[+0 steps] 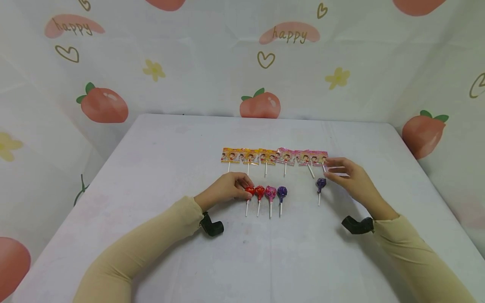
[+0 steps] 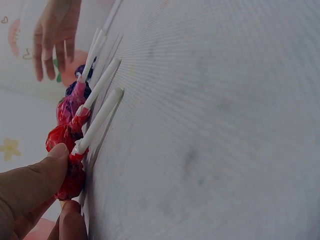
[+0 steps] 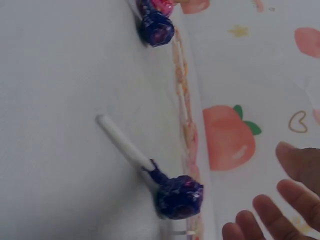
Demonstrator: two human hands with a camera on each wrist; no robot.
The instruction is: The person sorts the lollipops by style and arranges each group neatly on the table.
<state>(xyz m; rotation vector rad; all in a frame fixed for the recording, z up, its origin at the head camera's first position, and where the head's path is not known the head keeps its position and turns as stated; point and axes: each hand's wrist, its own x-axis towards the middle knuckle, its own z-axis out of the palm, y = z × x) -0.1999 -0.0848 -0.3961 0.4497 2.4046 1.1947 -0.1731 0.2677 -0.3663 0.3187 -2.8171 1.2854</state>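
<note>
My left hand (image 1: 223, 188) pinches the head of a red-wrapped lollipop (image 1: 249, 190) at the left end of a row on the table. In the left wrist view, the thumb (image 2: 56, 159) lies against this lollipop's wrapper, and its white stick (image 2: 102, 120) points away from the hand. Beside it stand in line a second red lollipop (image 1: 259, 192), a pink one (image 1: 270, 192) and a purple one (image 1: 282, 192). My right hand (image 1: 350, 180) hovers with spread, relaxed fingers just right of a separate purple lollipop (image 1: 321, 184), holding nothing.
Behind the row lie flat-wrapped lollipops, three yellow (image 1: 250, 156) and three pink (image 1: 304, 157), sticks toward me. The white table (image 1: 265, 261) ends at a printed backdrop (image 1: 204, 63). A black wrist device (image 1: 358, 225) sits at each sleeve.
</note>
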